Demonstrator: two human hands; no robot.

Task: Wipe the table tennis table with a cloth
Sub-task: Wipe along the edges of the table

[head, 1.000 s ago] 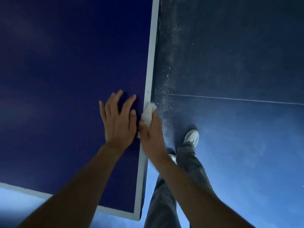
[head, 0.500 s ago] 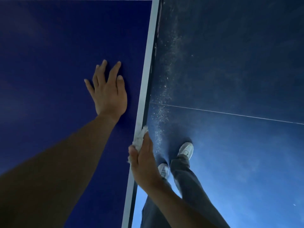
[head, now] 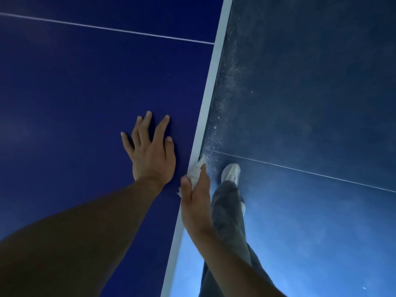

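— Where's the cloth (head: pixel 195 173) now?

— Bunched small and white in the right hand (head: pixel 196 202), pressed against the right side edge of the table (head: pixel 85 93), on the white border (head: pixel 211 86). The thumb lies over the top of the wad. The other fingers are mostly hidden behind the hand, but they look closed round it.

— And the left hand (head: pixel 152 153)?

— Flat on the blue top just left of the border, fingers (head: pixel 160 129) spread wide, holding nothing. It looks like a brace.

— So the step is the edge?

— I'd judge so. To do it well, run the wad along the border in one long stroke. Let it wrap the corner, so the top strip and the side face are wiped together.

— Pressure?

— Firm and even. A wad that small can slip out, so the thumb should pin it down. Turn the cloth to a clean face when it greys.

— Any risk?

— Pale dust (head: pixel 227 99) is scattered on the floor (head: pixel 310 93) right beside the edge, far of the shoe (head: pixel 231 173). Sweep outward, off the table, not back onto the blue. The wide top to the left would want broader strokes.
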